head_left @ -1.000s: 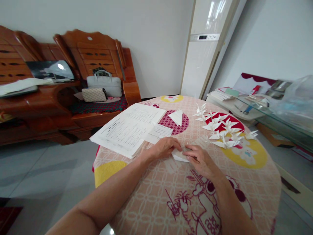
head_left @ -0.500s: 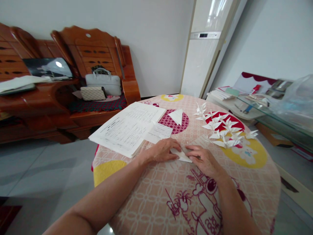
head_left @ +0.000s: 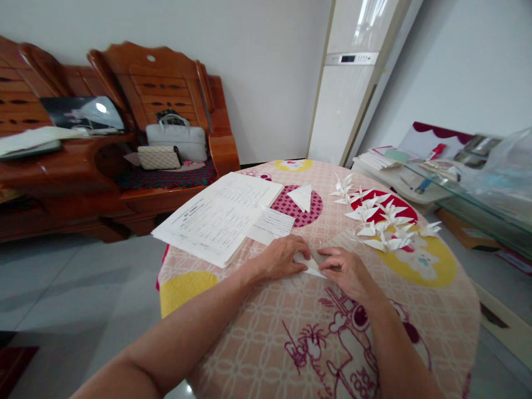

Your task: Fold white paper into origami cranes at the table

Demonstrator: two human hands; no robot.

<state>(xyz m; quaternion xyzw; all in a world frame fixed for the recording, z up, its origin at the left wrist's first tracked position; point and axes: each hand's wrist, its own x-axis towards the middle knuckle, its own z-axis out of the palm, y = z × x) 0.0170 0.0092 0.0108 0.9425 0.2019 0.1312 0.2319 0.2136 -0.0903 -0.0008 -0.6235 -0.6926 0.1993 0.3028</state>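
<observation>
The left hand [head_left: 286, 256] holds a small folded paper [head_left: 315, 270], fingers and thumb bent over it, down on the pink tablecloth [head_left: 253, 332]. The right hand [head_left: 348, 272] touches the paper's three o'clock side with bent fingers; I cannot tell if it pinches. From that paper, white paper cranes [head_left: 390, 210] sit at two o'clock, a paper triangle [head_left: 301, 197] at twelve, and an open book [head_left: 220, 213] at ten

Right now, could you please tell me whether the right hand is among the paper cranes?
No, the right hand is at the folded paper, apart from the paper cranes.
</observation>
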